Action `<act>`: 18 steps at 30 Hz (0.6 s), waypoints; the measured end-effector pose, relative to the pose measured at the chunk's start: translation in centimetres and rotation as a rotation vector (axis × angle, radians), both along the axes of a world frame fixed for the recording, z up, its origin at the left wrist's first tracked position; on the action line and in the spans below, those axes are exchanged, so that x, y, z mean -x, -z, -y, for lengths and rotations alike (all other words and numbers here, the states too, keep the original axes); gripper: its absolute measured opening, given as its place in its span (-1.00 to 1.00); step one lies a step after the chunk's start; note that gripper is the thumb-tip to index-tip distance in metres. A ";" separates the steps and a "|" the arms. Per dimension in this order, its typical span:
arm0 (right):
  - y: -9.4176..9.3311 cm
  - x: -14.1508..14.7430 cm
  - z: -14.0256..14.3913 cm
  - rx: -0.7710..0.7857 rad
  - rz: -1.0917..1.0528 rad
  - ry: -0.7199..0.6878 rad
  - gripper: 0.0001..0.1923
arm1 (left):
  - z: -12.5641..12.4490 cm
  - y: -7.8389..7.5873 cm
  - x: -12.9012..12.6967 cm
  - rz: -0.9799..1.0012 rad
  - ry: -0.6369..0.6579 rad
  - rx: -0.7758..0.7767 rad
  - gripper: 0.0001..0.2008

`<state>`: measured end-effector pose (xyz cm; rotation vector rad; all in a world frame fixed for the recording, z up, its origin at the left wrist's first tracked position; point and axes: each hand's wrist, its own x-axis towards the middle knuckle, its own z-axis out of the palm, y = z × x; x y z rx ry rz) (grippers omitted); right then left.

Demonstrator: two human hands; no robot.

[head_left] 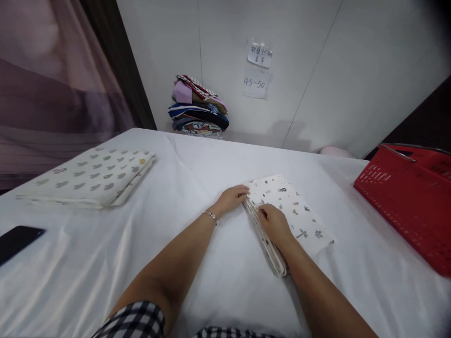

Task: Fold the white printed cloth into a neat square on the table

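Broadly, a white-sheeted table (218, 159) fills the view, the sheet slack and lightly creased.

- Red plastic basket (408, 202) at the right edge of the table, slotted walls, wire handle folded down along its top. Contents not visible.
- Large folded cloth with grey leaf print (91, 176) lying flat at the far left, well apart from the hands.
- Stack of mixed folded fabrics (199, 108) against the back wall, colours mixed, a little uneven. Two paper notes (259, 70) taped on the wall beside it.
- Dark phone (16, 239) flat near the left table edge.
- Small folded printed cloth (292, 211) right of centre, between the hands and the basket, lying flat, several layers showing along its near-left edge.
- Left hand (232, 197), bracelet on the wrist, fingertips resting on the far corner of that cloth's layered edge, fingers loosely curled, pressing more than pinching.
- Right hand (275, 225) lies palm down on the cloth, fingers curled over the same layered edge. Whether any layer is actually pinched, I cannot tell.

Handling, as judgement: the cloth looks thin, soft and light, with no stiffness of its own, so it should sag and unfold if lifted by one corner. The layered edge is the sensible place to take hold, both hands spread along it and all layers pinched together. The sheet beneath looks smooth, so the bundle may slide rather than stay put when pushed.
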<state>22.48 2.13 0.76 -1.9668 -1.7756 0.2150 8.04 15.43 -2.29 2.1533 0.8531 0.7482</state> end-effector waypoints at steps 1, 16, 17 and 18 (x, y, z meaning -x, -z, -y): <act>0.0 -0.1 0.0 -0.008 -0.012 -0.002 -0.80 | 0.0 0.0 0.0 -0.001 0.000 0.001 -0.76; 0.5 -0.3 -0.1 -0.060 -0.058 -0.020 -0.78 | 0.4 -0.5 0.0 -0.049 0.012 0.019 -0.67; 0.5 -0.3 -0.1 -0.057 -0.061 -0.018 -0.78 | 0.4 -0.6 0.0 -0.054 0.018 0.018 -0.66; 0.5 -0.3 -0.1 -0.055 -0.064 -0.016 -0.78 | 0.5 -0.7 0.0 -0.057 0.025 0.016 -0.66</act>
